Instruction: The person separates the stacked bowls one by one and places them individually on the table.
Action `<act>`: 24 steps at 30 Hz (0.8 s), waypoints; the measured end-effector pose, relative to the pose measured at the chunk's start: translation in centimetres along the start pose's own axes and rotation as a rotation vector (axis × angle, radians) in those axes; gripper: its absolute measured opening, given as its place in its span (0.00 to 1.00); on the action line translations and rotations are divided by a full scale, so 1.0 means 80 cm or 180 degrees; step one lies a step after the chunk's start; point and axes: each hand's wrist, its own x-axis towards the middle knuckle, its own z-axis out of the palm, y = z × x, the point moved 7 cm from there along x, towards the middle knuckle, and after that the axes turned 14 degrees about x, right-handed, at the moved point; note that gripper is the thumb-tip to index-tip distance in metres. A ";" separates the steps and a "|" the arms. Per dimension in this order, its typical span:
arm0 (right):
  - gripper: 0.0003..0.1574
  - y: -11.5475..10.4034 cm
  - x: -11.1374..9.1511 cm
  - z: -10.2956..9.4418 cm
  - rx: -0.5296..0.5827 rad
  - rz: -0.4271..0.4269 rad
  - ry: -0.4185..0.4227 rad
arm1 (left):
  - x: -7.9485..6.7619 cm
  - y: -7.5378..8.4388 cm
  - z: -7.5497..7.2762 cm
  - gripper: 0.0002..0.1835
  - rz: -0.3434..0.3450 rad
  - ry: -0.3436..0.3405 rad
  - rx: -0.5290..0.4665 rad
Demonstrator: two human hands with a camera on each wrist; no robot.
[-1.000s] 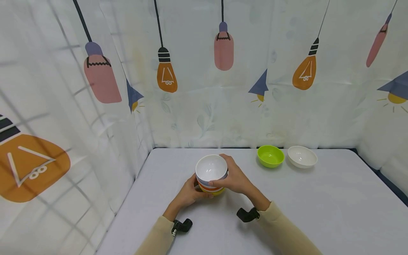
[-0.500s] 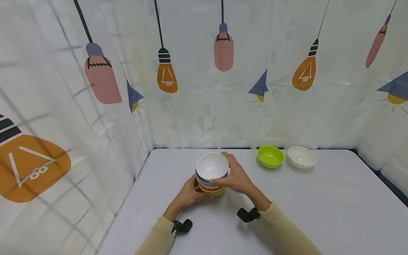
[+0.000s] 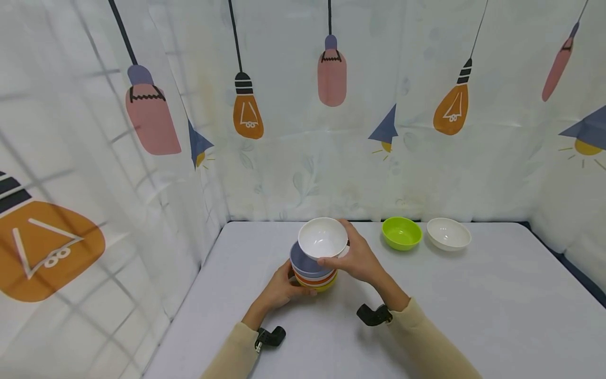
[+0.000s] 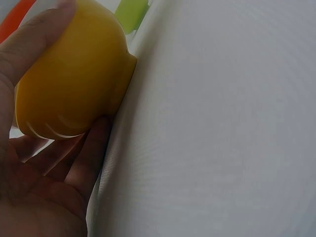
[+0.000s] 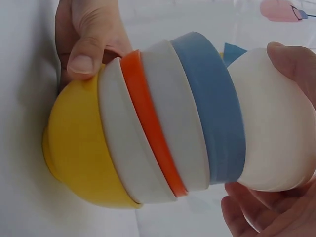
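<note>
Backdrop: pale curtains (image 3: 303, 168) printed with hanging bulbs and lamps, behind the bowl stack (image 3: 316, 280) and off to its left.
Surface: a white table (image 3: 440, 300), with the stack standing upright on it.
Stack, bottom to top: yellow bowl (image 5: 79, 138), lower white bowl (image 5: 131, 143), orange bowl (image 5: 150, 118), upper white bowl (image 5: 173, 113), blue bowl (image 5: 210, 108), all nested.
My left hand (image 3: 279, 288): at the stack's left side, grasping the yellow bowl; my thumb lies across its near wall, my other fingers curve behind it, low by the table.
My right hand (image 3: 359, 261): at the stack's upper right, grasping the top white bowl (image 3: 323, 237), thumb on its near side, fingers round its far side.
Top white bowl: between my right thumb and fingers, above the stack and set off to the right, mouth up; whether its base touches the blue bowl, I cannot tell.
Green bowl (image 3: 402, 233): right of the stack and farther from me, well apart.
Far white bowl (image 3: 448, 234): right of the stack too, just past the green bowl.
My sleeves (image 3: 433, 342): cream, nearer me than the stack.
</note>
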 end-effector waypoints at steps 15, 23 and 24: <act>0.61 -0.002 0.002 -0.011 0.0125 -0.0009 0.0006 | 0.003 -0.001 0.000 0.47 0.0060 -0.0012 -0.0025; 0.65 -0.005 0.001 -0.026 0.0220 -0.0071 0.0186 | 0.014 -0.031 0.009 0.51 0.0059 0.0052 -0.0007; 0.65 -0.005 0.001 -0.028 0.0226 -0.0069 0.0206 | 0.014 -0.032 0.009 0.51 0.0062 0.0052 -0.0010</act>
